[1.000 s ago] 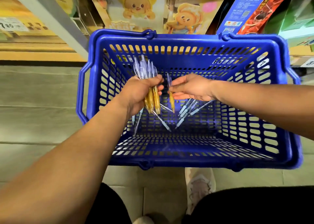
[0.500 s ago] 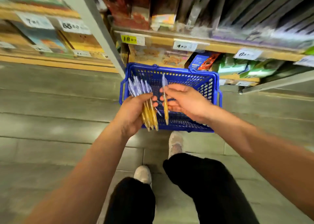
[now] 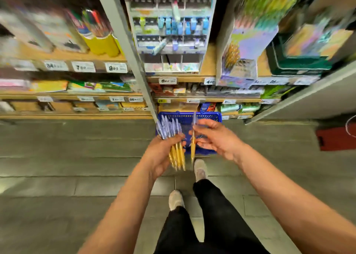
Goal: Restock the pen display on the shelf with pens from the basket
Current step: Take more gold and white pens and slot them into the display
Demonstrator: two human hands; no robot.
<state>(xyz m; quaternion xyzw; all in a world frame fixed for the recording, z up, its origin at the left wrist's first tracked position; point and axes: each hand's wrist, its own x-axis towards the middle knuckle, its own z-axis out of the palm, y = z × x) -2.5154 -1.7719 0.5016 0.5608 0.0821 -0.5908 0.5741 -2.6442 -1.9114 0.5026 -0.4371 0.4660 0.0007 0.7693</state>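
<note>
Seen from the head camera, the left hand (image 3: 160,153) is curled round a bundle of pens (image 3: 176,155) and the right hand (image 3: 213,138) pinches 1 pen (image 3: 192,149), both above the blue basket (image 3: 209,115) on the floor. The pen display (image 3: 169,31) stands higher on the shelf. I'd lift that 1 pen to a sparse slot and keep the bundle gripped firmly.

Beside pen display (image 3: 169,31): upright post (image 3: 125,41) left, tall box (image 3: 244,47) right.
</note>
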